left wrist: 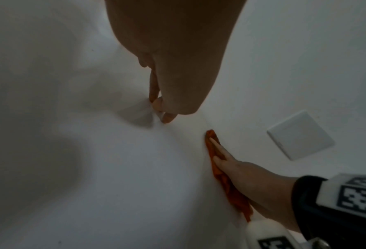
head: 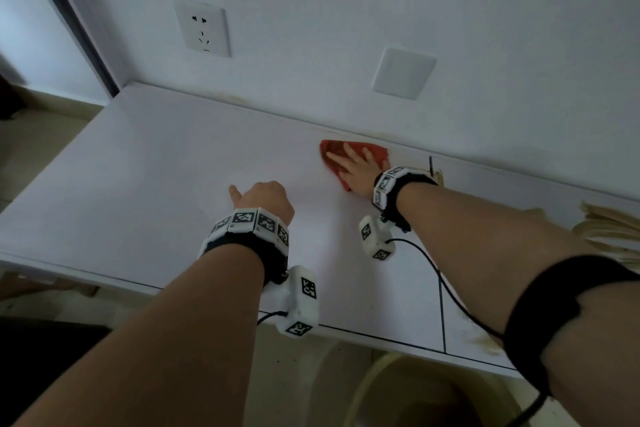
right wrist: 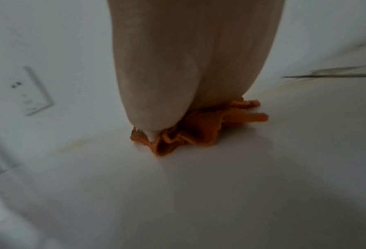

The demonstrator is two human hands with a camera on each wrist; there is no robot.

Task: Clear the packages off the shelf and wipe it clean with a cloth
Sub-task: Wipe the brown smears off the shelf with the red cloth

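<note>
The white shelf point(head: 138, 166) runs along the wall with no packages on its left and middle part. An orange-red cloth point(head: 375, 152) lies crumpled near the back edge. My right hand point(head: 353, 166) presses flat on it with its fingers spread and straight. In the right wrist view the cloth point(right wrist: 199, 131) bunches out from under the right hand point(right wrist: 177, 67). My left hand point(head: 266, 198) rests on the shelf, to the left of the cloth and nearer me. Its fingers are curled, its thumb sticks out, and it holds nothing. The left wrist view shows the left hand point(left wrist: 173, 75) with its fingertips on the surface, and beyond it the cloth point(left wrist: 231, 190).
A wall socket point(head: 202, 28) and a blank cover plate point(head: 403, 73) sit above the shelf. Tan, flat packages point(head: 609, 229) lie at the shelf's far right. A dark seam point(head: 441, 305) crosses the shelf there. A pale round bin point(head: 415, 392) stands below the front edge. Yellowish stains line the back edge.
</note>
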